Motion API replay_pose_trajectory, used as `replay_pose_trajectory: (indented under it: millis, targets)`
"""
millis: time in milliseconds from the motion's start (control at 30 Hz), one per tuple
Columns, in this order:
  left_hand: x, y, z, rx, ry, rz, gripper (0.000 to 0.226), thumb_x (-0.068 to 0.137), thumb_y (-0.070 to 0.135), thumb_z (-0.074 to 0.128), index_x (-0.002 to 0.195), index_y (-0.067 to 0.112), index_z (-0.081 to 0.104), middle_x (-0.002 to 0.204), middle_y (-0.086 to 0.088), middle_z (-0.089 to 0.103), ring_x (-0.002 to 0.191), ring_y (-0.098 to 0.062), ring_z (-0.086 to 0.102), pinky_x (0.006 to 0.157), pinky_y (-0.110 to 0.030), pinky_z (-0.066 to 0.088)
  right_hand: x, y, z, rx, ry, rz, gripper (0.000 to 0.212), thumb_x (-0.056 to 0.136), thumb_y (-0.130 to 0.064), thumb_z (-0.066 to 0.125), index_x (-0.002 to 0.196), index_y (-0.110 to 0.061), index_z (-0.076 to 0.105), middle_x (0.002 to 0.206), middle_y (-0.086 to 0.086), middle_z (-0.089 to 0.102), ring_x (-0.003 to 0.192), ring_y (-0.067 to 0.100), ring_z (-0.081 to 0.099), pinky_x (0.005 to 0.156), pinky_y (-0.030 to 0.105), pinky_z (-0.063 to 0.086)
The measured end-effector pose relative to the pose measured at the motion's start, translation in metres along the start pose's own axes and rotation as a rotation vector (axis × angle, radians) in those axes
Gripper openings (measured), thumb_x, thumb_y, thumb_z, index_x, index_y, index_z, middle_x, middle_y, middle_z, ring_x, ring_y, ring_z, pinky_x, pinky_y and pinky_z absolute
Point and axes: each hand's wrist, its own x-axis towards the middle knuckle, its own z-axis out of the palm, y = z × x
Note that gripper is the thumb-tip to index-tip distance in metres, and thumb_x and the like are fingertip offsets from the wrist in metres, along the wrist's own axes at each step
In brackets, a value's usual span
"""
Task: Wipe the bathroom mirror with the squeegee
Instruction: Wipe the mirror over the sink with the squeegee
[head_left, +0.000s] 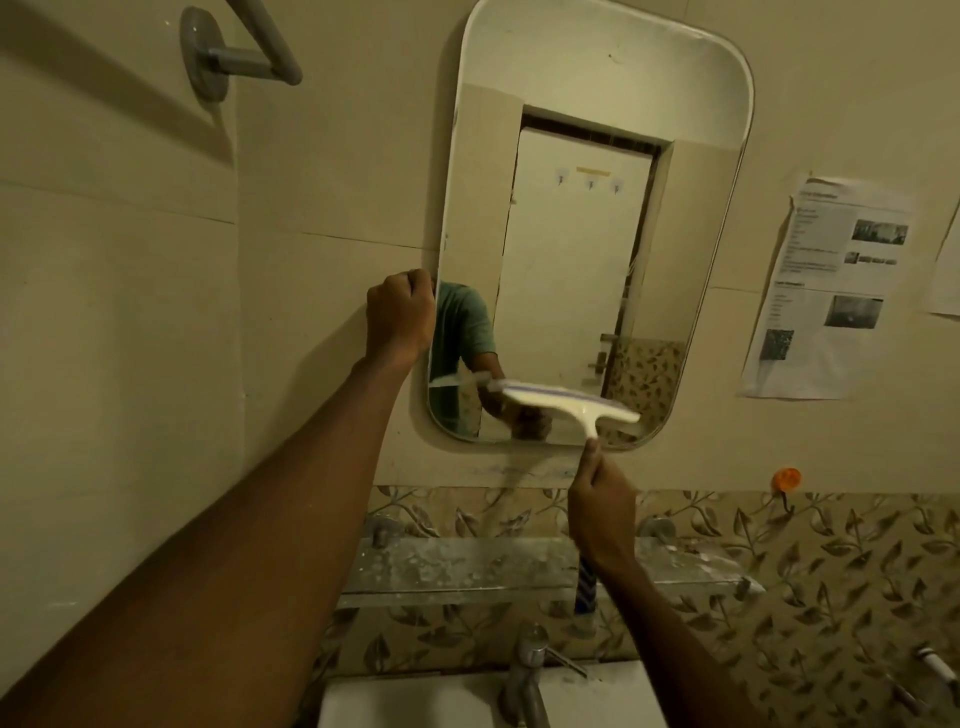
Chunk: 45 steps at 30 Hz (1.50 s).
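Note:
A tall mirror (587, 249) with rounded corners hangs on the beige tiled wall. My left hand (400, 317) grips the mirror's left edge, fingers curled around it. My right hand (602, 509) holds the handle of a white squeegee (566, 402). The squeegee's wide blade lies tilted across the lower part of the glass, close to the bottom edge. A blue striped end of the handle shows below my right wrist. My arm and the squeegee are reflected in the lower left of the mirror.
A dusty glass shelf (467, 571) runs below the mirror, with a metal tap (527, 675) and white basin (457, 701) under it. A grey towel bar bracket (208, 52) is at upper left. Printed sheets (831, 291) hang at right, and an orange hook (786, 480) below them.

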Motion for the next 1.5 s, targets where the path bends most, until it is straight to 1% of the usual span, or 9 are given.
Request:
replay_pose_trajectory:
  millis: [133,300,433,700,967,1067,1167,1333,1500]
  targets:
    - [-0.002,0.004,-0.001,0.02,0.017,0.009,0.045,0.1,0.024,0.035,0.083,-0.002,0.068,0.081,-0.026,0.069,0.075,-0.038,0.067,0.071,-0.05,0.059,-0.028,0.017,0.008,-0.074,-0.027,0.017,0.051,0.103,-0.035,0.026,0.059,-0.019,0.044,0.048,-0.001,0.044,0.04,0.012,0.039,0.041,0.024,0.027]
    - [0.0,0.0,0.001,0.024,0.021,0.005,0.047,0.098,0.026,0.034,0.081,-0.002,0.069,0.078,-0.024,0.069,0.072,-0.037,0.067,0.069,-0.051,0.058,0.003,-0.025,0.0,0.026,0.012,-0.093,0.048,0.104,-0.034,0.03,0.065,-0.015,0.051,0.052,0.004,0.048,0.043,0.015,0.043,0.04,0.029,0.035]
    - [0.001,-0.001,0.001,0.028,0.023,0.017,0.047,0.097,0.025,0.035,0.078,-0.002,0.068,0.076,-0.024,0.069,0.07,-0.036,0.067,0.067,-0.051,0.058,0.022,-0.051,0.004,0.013,0.008,-0.155,0.046,0.105,-0.028,0.031,0.064,-0.018,0.049,0.051,-0.004,0.045,0.041,0.006,0.038,0.036,0.015,0.029]
    - [0.0,-0.001,0.001,0.014,0.017,0.007,0.047,0.099,0.025,0.035,0.083,-0.003,0.069,0.08,-0.024,0.069,0.074,-0.035,0.067,0.07,-0.048,0.059,-0.048,-0.005,0.028,-0.054,-0.09,-0.038,0.046,0.104,-0.03,0.031,0.061,-0.025,0.047,0.046,-0.009,0.044,0.041,-0.001,0.05,0.035,0.013,0.032]
    - [0.0,-0.002,0.0,0.016,0.02,0.023,0.047,0.1,0.024,0.033,0.085,-0.003,0.069,0.081,-0.024,0.069,0.075,-0.035,0.067,0.071,-0.048,0.059,-0.002,-0.061,0.03,0.01,-0.033,-0.148,0.043,0.103,-0.034,0.031,0.075,-0.015,0.058,0.054,-0.004,0.051,0.041,0.005,0.044,0.036,0.014,0.032]
    - [0.0,-0.002,0.001,0.005,0.023,0.025,0.048,0.102,0.024,0.032,0.085,-0.002,0.068,0.082,-0.025,0.069,0.074,-0.033,0.067,0.07,-0.045,0.057,-0.015,-0.048,0.042,-0.029,-0.072,-0.166,0.042,0.102,-0.039,0.031,0.08,-0.016,0.058,0.055,-0.002,0.054,0.041,0.009,0.048,0.036,0.022,0.039]
    - [0.0,-0.002,0.001,0.003,0.023,0.018,0.048,0.1,0.024,0.032,0.084,-0.002,0.068,0.081,-0.025,0.069,0.073,-0.033,0.066,0.071,-0.047,0.058,-0.039,-0.021,0.048,-0.142,-0.108,-0.164,0.04,0.101,-0.041,0.03,0.081,-0.018,0.056,0.052,-0.006,0.05,0.038,0.006,0.044,0.035,0.018,0.033]
    - [-0.002,0.004,-0.002,0.02,0.004,-0.004,0.047,0.101,0.024,0.031,0.086,-0.001,0.068,0.084,-0.024,0.07,0.078,-0.034,0.068,0.075,-0.047,0.059,-0.052,0.0,0.039,-0.208,-0.143,-0.105,0.049,0.097,-0.05,0.022,0.077,-0.019,0.055,0.054,-0.004,0.054,0.043,0.011,0.052,0.041,0.032,0.048]
    - [-0.002,0.004,-0.002,0.007,-0.009,-0.037,0.047,0.098,0.027,0.031,0.083,0.0,0.067,0.083,-0.025,0.07,0.077,-0.037,0.068,0.074,-0.052,0.059,-0.03,-0.027,0.024,-0.23,-0.149,-0.252,0.039,0.102,-0.041,0.029,0.082,-0.019,0.054,0.053,-0.008,0.049,0.038,0.006,0.043,0.036,0.016,0.033]
